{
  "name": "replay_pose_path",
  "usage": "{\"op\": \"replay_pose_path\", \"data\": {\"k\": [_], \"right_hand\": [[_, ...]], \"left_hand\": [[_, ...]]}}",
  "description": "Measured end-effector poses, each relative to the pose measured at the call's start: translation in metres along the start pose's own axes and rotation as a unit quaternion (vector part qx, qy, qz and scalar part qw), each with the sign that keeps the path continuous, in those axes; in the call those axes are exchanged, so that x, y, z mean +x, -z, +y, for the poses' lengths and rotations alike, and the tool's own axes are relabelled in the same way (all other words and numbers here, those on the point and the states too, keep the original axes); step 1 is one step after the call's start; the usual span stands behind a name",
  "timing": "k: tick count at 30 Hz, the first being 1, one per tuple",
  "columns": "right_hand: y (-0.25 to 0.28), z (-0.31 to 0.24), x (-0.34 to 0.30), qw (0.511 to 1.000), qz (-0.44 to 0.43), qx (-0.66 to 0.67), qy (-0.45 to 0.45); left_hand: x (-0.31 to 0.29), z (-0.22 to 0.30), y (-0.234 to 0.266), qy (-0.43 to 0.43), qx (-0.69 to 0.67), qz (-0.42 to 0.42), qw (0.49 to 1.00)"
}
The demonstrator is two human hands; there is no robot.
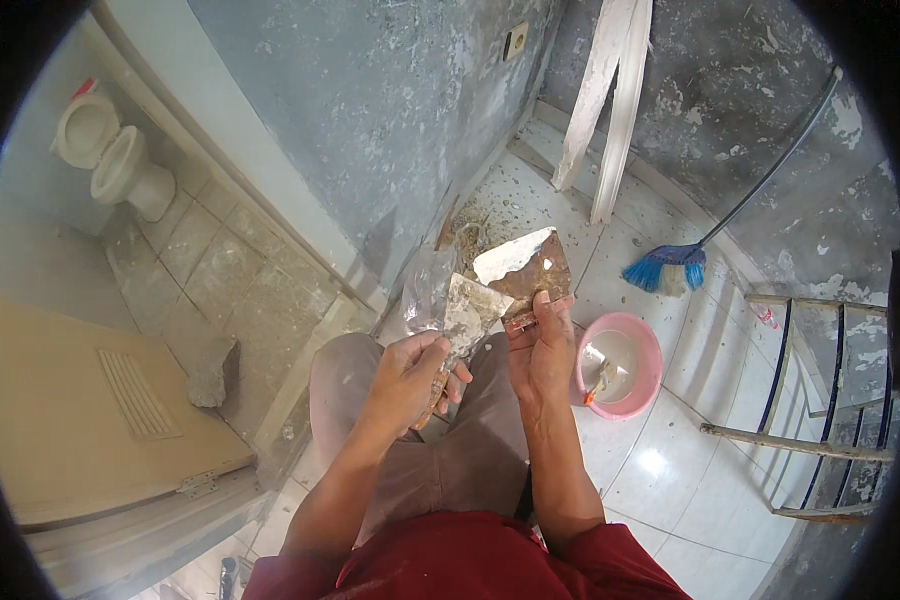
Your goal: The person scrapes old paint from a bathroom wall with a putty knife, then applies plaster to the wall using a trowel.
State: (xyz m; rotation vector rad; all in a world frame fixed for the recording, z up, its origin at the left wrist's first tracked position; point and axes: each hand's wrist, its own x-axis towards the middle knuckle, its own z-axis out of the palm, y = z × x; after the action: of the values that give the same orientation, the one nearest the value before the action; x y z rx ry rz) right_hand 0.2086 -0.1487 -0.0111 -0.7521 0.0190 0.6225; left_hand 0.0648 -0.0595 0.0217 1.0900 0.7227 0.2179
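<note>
My left hand (406, 372) is closed around the handle of a putty knife (473, 318), whose flared blade is smeared with greyish-white paste. In my right hand (544, 352), a broad brown scraper plate (547, 270) is gripped by its lower edge. A thick band of white putty (510, 254) coats the plate's upper left side. The knife's blade tip meets or overlaps the plate's left edge; whether they touch I cannot tell. Beside my right hand, a pink bucket (654, 372) stands on the floor, with a small orange-ended tool (598, 384) in it.
Clear plastic (425, 290) lies by the wall corner, near crumbled debris (478, 225). White boards (602, 110) lean at the back. A blue broom (670, 268) and a ladder-like frame (820, 440) stand right. Left are a doorway, a toilet (125, 170), a door (110, 420) and a grey chunk (213, 372).
</note>
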Motion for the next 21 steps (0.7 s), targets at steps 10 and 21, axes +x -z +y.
{"op": "replay_pose_path", "data": {"k": [10, 21], "right_hand": [[-0.004, 0.008, -0.004, 0.984, -0.026, -0.095, 0.151], [-0.001, 0.014, -0.015, 0.942, -0.005, -0.226, 0.247]], "left_hand": [[0.011, 0.010, -0.012, 0.001, -0.022, 0.017, 1.000], [0.026, 0.026, -0.026, -0.052, -0.026, -0.029, 0.998]]}}
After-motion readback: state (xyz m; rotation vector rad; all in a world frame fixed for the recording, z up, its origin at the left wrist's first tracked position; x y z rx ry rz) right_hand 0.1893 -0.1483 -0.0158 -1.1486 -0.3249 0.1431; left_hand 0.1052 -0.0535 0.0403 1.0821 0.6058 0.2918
